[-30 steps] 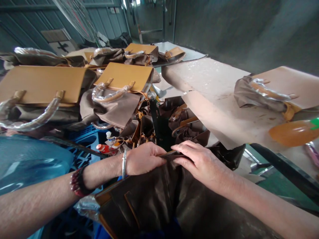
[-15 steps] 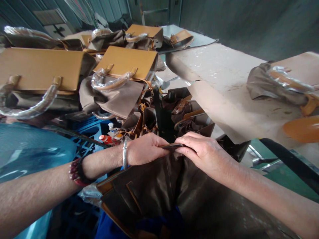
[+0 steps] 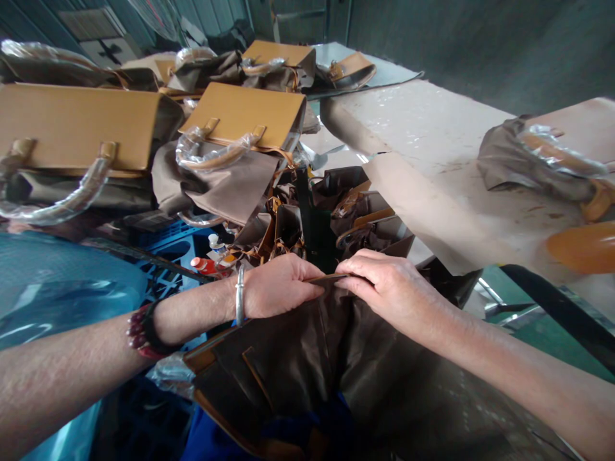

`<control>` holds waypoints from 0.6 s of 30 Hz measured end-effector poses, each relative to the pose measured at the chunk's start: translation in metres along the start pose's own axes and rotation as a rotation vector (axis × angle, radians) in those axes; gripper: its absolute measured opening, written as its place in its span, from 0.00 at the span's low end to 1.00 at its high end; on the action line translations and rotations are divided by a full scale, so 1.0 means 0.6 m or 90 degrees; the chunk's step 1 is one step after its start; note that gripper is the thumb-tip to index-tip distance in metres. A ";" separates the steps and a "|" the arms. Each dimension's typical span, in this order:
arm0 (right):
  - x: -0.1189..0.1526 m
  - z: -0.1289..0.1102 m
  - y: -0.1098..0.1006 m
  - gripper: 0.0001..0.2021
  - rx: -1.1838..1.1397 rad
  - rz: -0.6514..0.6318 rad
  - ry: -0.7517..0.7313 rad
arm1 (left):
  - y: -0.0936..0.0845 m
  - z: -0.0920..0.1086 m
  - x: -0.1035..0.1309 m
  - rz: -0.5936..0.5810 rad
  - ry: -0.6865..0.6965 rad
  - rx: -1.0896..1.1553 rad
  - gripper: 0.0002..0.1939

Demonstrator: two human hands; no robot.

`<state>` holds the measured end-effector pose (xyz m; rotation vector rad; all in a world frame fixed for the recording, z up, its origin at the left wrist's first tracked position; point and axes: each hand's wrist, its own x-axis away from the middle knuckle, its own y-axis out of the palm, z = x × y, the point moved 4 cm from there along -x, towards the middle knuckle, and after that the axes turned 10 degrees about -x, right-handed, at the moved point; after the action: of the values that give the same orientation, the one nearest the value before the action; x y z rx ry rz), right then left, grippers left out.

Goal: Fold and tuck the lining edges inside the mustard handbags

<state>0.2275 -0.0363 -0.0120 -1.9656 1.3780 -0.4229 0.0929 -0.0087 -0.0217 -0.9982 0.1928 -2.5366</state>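
A dark brown handbag [image 3: 298, 358] with tan trim lies in front of me, its edge lifted toward my hands. My left hand [image 3: 278, 286], with a silver bangle and a beaded bracelet on the arm, pinches that edge between thumb and fingers. Just to the right, my right hand [image 3: 384, 282] grips the same edge, thumb below and fingers on top. A short stretch of the edge shows between the two hands. The bag's inside is mostly dark, and blue material [image 3: 312, 422] shows at the bottom.
Tan-and-brown handbags with plastic-wrapped handles [image 3: 240, 115] stand on the left. More bags [image 3: 365, 218] are packed low ahead. A paper-covered table [image 3: 432, 141] on the right bears another bag [image 3: 533, 157]. Blue crates [image 3: 177, 250] and blue plastic [image 3: 62, 282] are at left.
My right hand has shifted slightly left along the bag's edge, closer to my left hand. Both hands keep their pinch on it.
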 end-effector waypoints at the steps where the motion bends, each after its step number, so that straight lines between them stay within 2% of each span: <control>1: -0.001 0.000 0.000 0.04 -0.001 0.002 0.000 | 0.000 0.000 0.000 0.000 0.002 -0.001 0.15; 18: -0.003 -0.001 0.003 0.04 -0.028 -0.007 0.020 | -0.001 0.000 0.002 0.037 0.003 -0.093 0.15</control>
<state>0.2254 -0.0352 -0.0127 -2.0107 1.4085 -0.4339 0.0919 -0.0087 -0.0207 -1.0259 0.4087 -2.5004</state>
